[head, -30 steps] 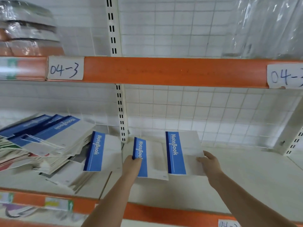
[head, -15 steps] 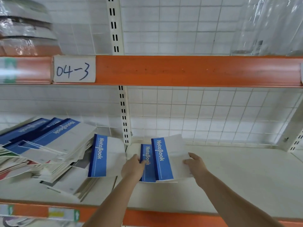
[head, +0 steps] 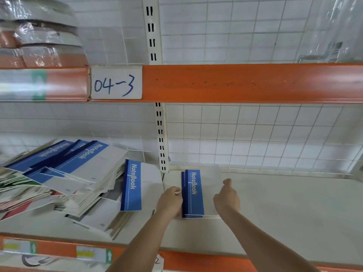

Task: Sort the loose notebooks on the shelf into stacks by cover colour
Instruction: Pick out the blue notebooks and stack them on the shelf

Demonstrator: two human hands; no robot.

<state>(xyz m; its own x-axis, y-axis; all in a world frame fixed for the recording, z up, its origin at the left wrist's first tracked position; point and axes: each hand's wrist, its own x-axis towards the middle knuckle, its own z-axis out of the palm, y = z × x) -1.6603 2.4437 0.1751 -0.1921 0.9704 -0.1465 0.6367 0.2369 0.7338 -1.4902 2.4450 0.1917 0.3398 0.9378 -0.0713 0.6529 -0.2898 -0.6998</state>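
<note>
Two blue-and-white notebooks (head: 193, 193) lie one on top of the other on the pale shelf (head: 284, 213), spines nearly flush, just right of the upright post. My left hand (head: 170, 201) grips the stack at its blue spine side. At the white right edge my right hand (head: 226, 197) holds it, thumb on top. A further blue notebook (head: 131, 185) lies loose to the left. Beyond it a messy pile of notebooks (head: 64, 173) has blue covers on top and red and green edges lower down.
A slotted upright post (head: 161, 138) stands at the back between the pile and my stack. An orange beam (head: 235, 83) with a "04-3" label (head: 115, 83) runs overhead. Plastic-wrapped packs (head: 39, 36) sit on the upper shelf. Wire grid backs the shelf.
My right hand slid its notebook left onto the one under my left hand. The two were side by side and now overlap into one stack.
</note>
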